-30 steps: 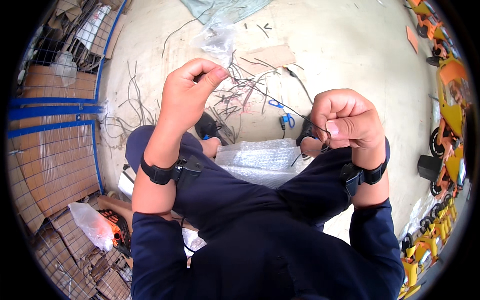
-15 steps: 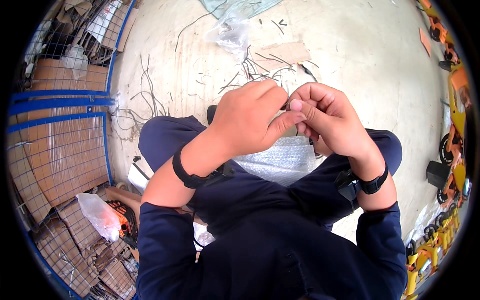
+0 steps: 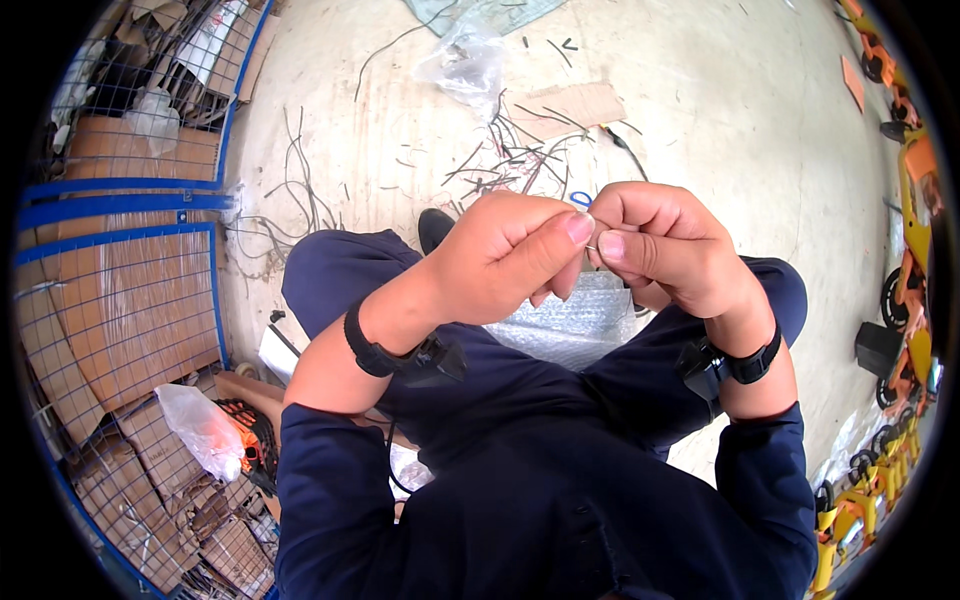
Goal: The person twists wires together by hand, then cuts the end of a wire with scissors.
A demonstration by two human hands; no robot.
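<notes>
hands closer together, wire crosswise

So both arms come up from around 6 o'clock, elbows bent. Left forearm aims between 1 and 2, right forearm about 11. Left hand has its back up, fingers curled under, thumb stretched toward 2. Right hand is in a tight pinch, fingers bent, thumb between 9 and 10. Tips are super close; can't tell if they're touching.
</notes>
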